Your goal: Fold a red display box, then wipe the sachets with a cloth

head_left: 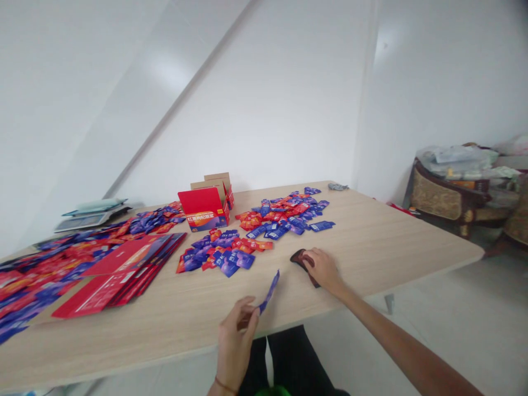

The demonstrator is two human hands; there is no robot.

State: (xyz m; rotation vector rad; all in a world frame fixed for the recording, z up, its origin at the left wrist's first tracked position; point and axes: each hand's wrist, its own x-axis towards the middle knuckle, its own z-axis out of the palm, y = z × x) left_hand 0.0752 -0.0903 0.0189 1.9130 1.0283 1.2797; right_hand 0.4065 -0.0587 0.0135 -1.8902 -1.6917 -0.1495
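Between thumb and fingers, my left hand (239, 327) pinches a purple sachet (270, 290) by one end, holding it tilted over the table's front edge. My right hand (323, 268) is closed on a dark brown, flat, elongated object (312, 279) lying on the table; its kind is unclear, and the fingers cover part of it. Beyond my left hand lies a small pile of red and purple sachets (231, 258). A larger pile of sachets (284, 214) is farther back, behind my right hand.
The wooden table (371, 242) bears a red open carton (206, 212) near the back. On the left are folded red cartons (119, 269), many loose sachets (37, 280) and stacked packets (94, 212). A grey crumpled item (338, 187) lies far right, and a loaded armchair (439, 192) stands beyond.
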